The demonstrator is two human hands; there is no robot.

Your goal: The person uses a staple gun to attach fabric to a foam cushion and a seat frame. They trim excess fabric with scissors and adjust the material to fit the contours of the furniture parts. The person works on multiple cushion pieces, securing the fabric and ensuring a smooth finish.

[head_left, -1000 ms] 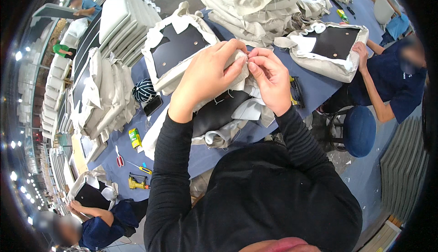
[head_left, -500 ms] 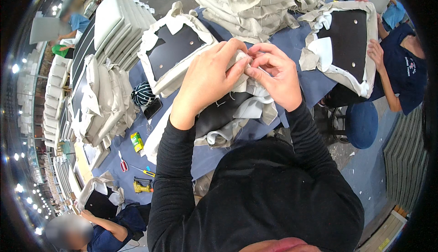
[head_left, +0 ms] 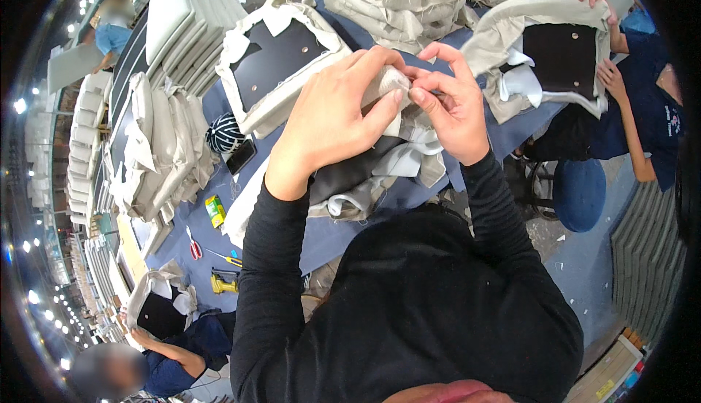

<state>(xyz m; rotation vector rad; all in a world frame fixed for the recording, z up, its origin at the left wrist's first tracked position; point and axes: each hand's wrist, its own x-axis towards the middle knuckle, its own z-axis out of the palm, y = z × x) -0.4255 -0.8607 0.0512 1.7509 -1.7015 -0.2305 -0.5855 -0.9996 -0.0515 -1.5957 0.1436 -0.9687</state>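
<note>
In front of me on the blue-covered table is a seat cushion point(head_left: 349, 177) with a black underside board and loose beige cover fabric around its rim. My left hand point(head_left: 339, 107) grips one raised corner point(head_left: 388, 85) of the cushion, thumb on the near side and fingers over the top. Close against that corner, my right hand point(head_left: 456, 104) pinches the fabric edge between thumb and a finger, its index finger lifted. White lining flaps point(head_left: 398, 168) hang beside the black board. My palms hide part of the cover.
Another cushion point(head_left: 281, 56) lies beyond my left hand, near stacked covered cushions point(head_left: 401, 1). At left are a striped ball point(head_left: 225, 134), phone point(head_left: 239, 156), scissors point(head_left: 193, 246), screwdriver point(head_left: 226, 258) and yellow staple gun point(head_left: 224, 282). Co-workers handle cushions point(head_left: 558, 60) at right and lower left.
My right hand has shifted slightly up and its index finger has lifted away from the corner. My left hand stays on the corner. The right co-worker's cushion has tilted, fabric swinging out.
</note>
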